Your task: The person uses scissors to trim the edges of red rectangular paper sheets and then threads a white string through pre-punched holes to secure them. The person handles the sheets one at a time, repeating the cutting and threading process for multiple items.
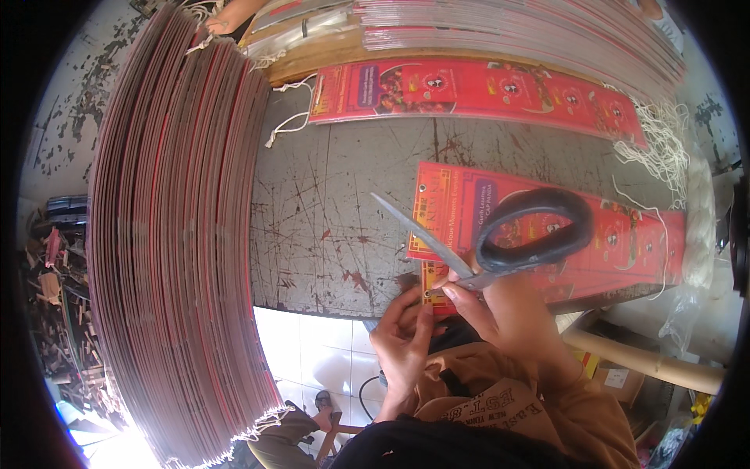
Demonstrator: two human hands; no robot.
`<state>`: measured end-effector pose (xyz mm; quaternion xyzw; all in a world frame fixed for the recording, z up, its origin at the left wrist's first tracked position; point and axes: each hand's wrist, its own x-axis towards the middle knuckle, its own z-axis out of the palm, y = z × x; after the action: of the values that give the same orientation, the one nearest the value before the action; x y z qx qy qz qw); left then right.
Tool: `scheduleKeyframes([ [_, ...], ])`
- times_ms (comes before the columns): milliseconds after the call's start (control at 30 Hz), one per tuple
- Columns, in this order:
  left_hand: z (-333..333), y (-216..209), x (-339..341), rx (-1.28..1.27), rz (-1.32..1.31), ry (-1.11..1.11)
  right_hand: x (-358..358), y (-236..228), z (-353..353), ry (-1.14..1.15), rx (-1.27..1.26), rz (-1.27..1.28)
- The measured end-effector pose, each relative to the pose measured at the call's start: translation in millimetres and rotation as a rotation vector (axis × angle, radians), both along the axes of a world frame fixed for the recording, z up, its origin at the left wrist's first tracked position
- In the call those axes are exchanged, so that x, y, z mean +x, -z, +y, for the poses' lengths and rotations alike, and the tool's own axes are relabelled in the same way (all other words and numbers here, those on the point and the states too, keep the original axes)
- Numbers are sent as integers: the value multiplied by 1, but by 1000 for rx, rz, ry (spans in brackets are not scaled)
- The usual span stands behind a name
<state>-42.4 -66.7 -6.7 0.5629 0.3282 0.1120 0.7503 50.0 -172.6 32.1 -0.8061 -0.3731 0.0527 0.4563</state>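
A pair of black-handled scissors (441,248) hangs in my right hand (496,305), blades apart and pointing to the far left. The thumb and fingertips of that hand are pinched at the holed end of a red printed strip (429,275). My left hand (402,332) has its fingers closed on the near corner of the same strip, at the table's near edge. Just beyond lies another red printed strip (453,184) with a hole near its left end, partly covered by the scissors and my right hand. Whether a cord passes through the hole at my fingertips is hidden.
A tall stack of strips (176,234) tied with cords stands on the left. More red strips (476,90) lie across the far side of the scratched grey table (328,195). A bundle of white cords (664,141) hangs at the right. Transparent-edged strips (500,27) sit behind.
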Motion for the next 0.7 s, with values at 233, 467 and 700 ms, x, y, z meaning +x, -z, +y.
scheduleKeyframes([
  [233,2,0,1,16,-64,13,6,-7,4,59,194,121],
  [467,6,2,0,-36,-63,56,13,-15,3,-94,56,-9],
  [700,8,7,-4,-47,-130,80,16,-19,9,-222,-51,24],
])
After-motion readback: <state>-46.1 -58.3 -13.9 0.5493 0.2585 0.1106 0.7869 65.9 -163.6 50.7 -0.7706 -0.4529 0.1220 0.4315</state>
